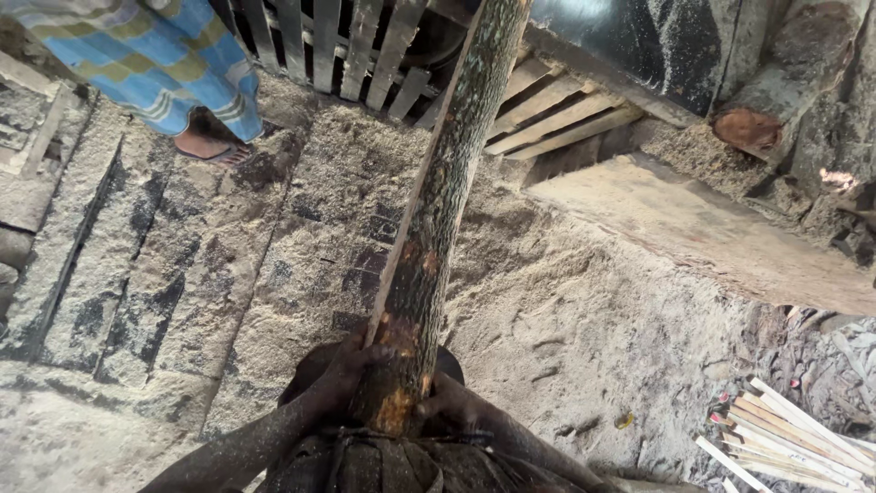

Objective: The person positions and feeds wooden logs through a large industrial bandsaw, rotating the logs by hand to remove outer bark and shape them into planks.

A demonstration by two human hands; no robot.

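Note:
A long bark-covered log slab [438,201] runs from my waist up to the top of the view, its sawn flat edge showing along the left side. Both hands grip its near end. My left hand [342,365] wraps the left side of the slab. My right hand [452,397] clasps the right side, beside an orange patch where the bark is scraped. Both forearms are dusted with sawdust.
Sawdust covers the ground [566,329]. Another person's sandalled foot [212,146] and checked cloth stand at the top left. Wooden slats [547,114] lie ahead, a thick plank [712,228] and a cut log [753,128] to the right, and thin offcuts [794,434] at the bottom right.

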